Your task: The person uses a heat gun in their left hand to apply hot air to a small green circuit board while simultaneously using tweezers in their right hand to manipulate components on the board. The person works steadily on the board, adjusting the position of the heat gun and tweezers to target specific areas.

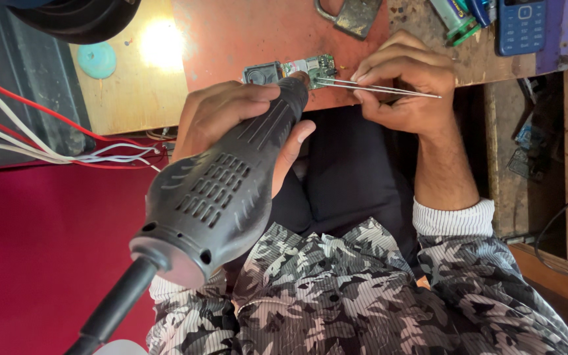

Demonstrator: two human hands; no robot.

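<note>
My left hand (221, 115) grips a grey hot-air tool (221, 187) with a vented body and a black cord at its rear. Its nozzle points at a small green circuit board (313, 67) lying near the front edge of a reddish mat (244, 33). A small black square part (262, 73) sits at the board's left end. My right hand (402, 82) pinches thin metal tweezers (369, 87), whose tips reach the board's right side. Both sleeves are a grey patterned fabric.
A blue keypad phone (522, 25) lies at the back right, beside a green lighter-like item (453, 18). A metal padlock-shaped piece (353, 14) sits at the mat's far edge. Red and white wires (47, 141) run along the left over a red surface. A turquoise disc (96, 59) rests on the wooden bench.
</note>
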